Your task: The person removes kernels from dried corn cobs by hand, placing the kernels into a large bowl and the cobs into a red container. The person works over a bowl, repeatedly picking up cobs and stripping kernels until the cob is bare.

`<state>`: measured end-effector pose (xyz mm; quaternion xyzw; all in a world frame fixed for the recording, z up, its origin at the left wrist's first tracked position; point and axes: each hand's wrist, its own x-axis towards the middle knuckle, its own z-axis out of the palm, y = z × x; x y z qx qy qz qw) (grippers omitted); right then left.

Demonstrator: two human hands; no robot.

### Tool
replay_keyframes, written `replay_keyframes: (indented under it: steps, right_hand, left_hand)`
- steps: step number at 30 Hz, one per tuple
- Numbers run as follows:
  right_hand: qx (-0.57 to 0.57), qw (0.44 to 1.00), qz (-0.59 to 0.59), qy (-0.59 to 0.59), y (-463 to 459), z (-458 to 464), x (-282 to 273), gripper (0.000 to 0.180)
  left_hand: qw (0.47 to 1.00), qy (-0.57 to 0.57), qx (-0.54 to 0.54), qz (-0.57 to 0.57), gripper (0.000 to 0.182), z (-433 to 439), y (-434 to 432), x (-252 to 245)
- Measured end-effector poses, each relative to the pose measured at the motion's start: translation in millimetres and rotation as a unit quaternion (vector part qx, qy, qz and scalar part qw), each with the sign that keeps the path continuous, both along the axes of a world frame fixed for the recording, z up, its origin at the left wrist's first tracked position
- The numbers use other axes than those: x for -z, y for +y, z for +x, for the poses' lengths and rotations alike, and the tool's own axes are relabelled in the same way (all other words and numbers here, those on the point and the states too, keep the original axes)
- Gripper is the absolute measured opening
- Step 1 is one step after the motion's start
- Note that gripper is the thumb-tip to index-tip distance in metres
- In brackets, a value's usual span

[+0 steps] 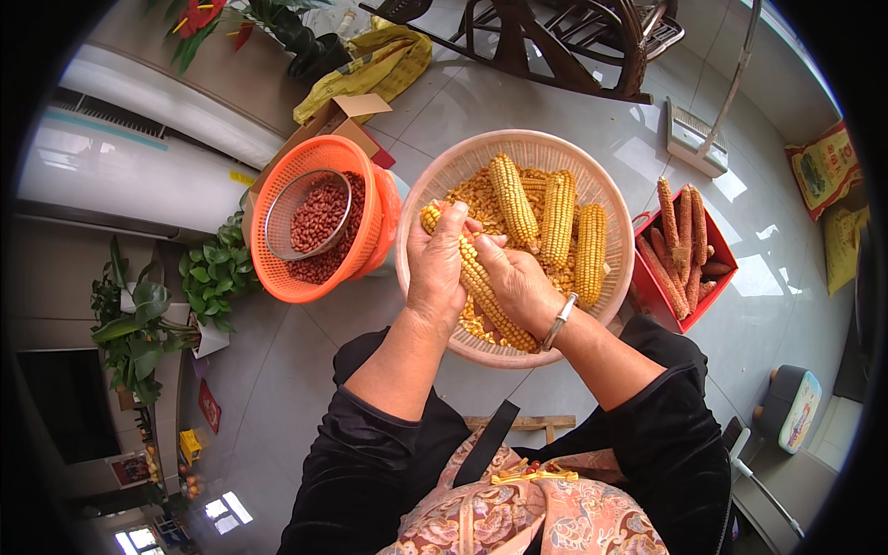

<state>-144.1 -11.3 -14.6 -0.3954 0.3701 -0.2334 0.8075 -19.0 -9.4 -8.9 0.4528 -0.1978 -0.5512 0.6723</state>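
Above the pink plastic basket, my left hand grips a yellow ear of corn, its reddish bare cob showing near the kernels. My right hand holds a long ear that slants down toward the front rim. Both thumbs lie close together where the two ears meet; their contact is partly hidden by my fingers. Loose kernels cover the basket's bottom. Several full ears lie on them: a left one, a middle one and a right one.
Left stands an orange basket with red beans and a metal sieve. Right is a red box of bare cobs. A long-handled dustpan, dark rocking chair, small stool and potted plants surround me.
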Motion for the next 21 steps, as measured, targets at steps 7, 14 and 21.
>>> replay_keyframes:
  steps: [7,14,21]
  right_hand:
    - [0.012,1.000,-0.017,-0.011,0.6,0.4,-4.9,0.061]
    - [-0.023,0.972,-0.198,0.121,7.5,-2.6,-7.4,0.045]
    - [-0.015,0.991,-0.090,0.100,1.4,-6.0,-6.8,0.048]
  left_hand:
    - [0.999,-0.001,-0.033,0.034,0.020,13.2,-6.3,-5.7]
    - [0.997,-0.016,-0.054,0.044,0.017,12.0,-4.5,-7.2]
    - [0.998,-0.006,-0.047,0.037,0.015,12.2,-4.6,-0.7]
